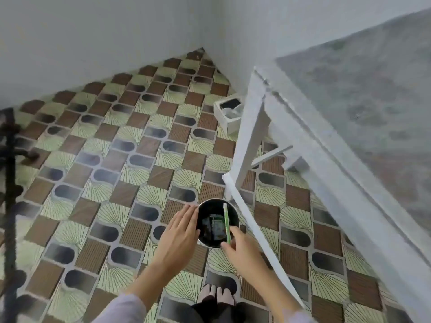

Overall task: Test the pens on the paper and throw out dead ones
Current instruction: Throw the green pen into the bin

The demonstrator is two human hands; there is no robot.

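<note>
A small round black bin (211, 244) stands on the patterned floor beside the table leg. My right hand (238, 249) pinches the lower end of a green pen (226, 221) and holds it over the bin's mouth, its far end pointing away from me. Flat and with straight fingers, my left hand (179, 231) hovers at the bin's left rim. Some dark packaging with a green patch lies inside the bin. No paper is in view.
A white table (349, 145) with a grey mottled top fills the right side, its legs and crossbar close to the bin. A white box (229, 114) sits on the floor under it. A dark stand (9, 183) is at the far left. My bare feet (215, 296) are below.
</note>
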